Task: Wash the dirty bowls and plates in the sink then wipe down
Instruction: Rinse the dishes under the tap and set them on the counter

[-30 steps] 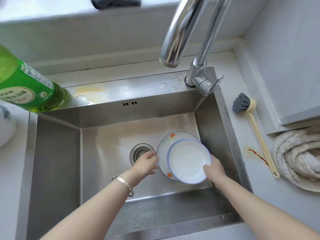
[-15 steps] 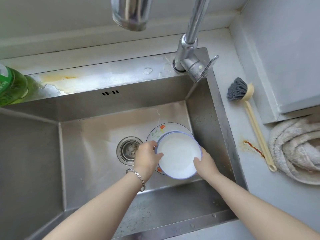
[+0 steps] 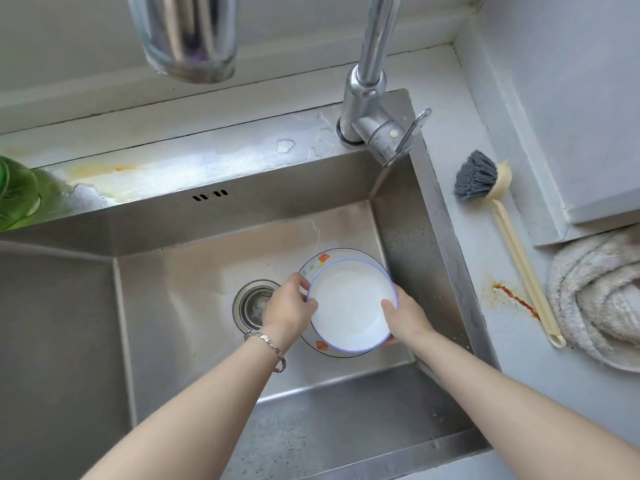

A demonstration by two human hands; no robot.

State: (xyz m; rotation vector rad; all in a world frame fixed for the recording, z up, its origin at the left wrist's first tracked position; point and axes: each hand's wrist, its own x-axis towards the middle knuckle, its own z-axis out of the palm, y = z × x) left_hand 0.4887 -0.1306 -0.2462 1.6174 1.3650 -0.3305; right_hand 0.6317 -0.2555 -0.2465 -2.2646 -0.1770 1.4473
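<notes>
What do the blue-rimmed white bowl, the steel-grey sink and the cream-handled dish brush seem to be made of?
Blue-rimmed white bowl: probably glazed ceramic, possibly melamine; smooth, glossy surface.
Grey sink: brushed stainless steel; dull metallic sheen, sharp folded corners.
Cream-handled dish brush: likely moulded plastic, matte handle, grey synthetic-looking bristles.

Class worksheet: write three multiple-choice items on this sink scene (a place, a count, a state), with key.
1. The dish brush lies: A on the counter right of the sink; B on a hook; C in a cup.
2. Dishes showing in the sink: A one; B two; C four.
3. The bowl is: A gripped by the left hand and right hand; B gripped by one hand; C untouched.
Key: 1 A, it lies past the right rim. 2 B, bowl over flowered plate. 3 A, both hands clasp opposite edges.
</notes>
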